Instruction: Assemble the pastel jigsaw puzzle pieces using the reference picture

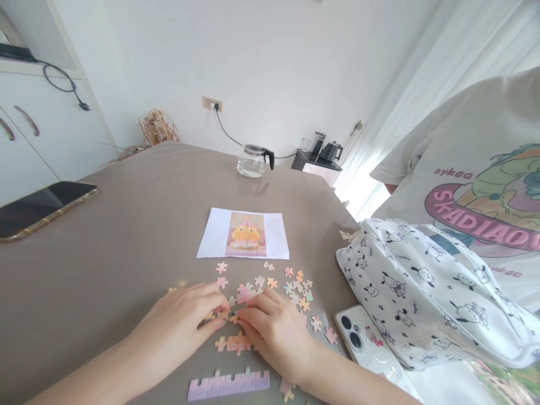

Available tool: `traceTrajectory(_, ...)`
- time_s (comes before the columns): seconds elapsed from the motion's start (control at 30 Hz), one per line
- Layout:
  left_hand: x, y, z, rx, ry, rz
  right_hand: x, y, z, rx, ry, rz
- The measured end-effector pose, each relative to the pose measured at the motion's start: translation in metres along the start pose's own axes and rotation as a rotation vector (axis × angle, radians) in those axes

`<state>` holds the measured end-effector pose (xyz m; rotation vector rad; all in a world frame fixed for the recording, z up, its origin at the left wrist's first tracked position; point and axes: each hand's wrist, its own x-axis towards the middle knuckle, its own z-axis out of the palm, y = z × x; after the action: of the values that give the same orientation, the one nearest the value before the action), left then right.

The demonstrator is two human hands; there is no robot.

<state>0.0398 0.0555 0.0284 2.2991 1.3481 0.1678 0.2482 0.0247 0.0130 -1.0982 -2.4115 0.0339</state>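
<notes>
white walls (pixel 270 62), bright curtained window (pixel 426 84), grey-brown table (pixel 126 225), white cabinet (pixel 46 129).

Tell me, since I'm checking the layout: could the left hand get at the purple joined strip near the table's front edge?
Probably yes. The left hand rests on the table just beyond the purple strip, and only bare table lies between them. The right hand sits off to the side, not in the way.
</notes>
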Motion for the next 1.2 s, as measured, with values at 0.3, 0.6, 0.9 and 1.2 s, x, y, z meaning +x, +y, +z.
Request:
traceTrajectory(0.3,0.001,-0.006,0.004,-0.036,-0.012,0.056,0.001,0.002,0.007,-0.127,-0.061,0.014)
traceTrajectory(0.6,0.001,-0.009,0.007,0.013,0.056,0.115,0.007,0.019,-0.02,-0.154,-0.151,0.063)
traceTrajectory(0.9,-0.002,-0.016,0.019,0.314,0.221,0.284,0.006,0.011,-0.011,-0.195,-0.219,0.027)
traceTrajectory(1.2,-0.006,-0.01,0.012,0.178,0.259,0.272,0.011,0.059,-0.071,-0.134,0.014,0.205)
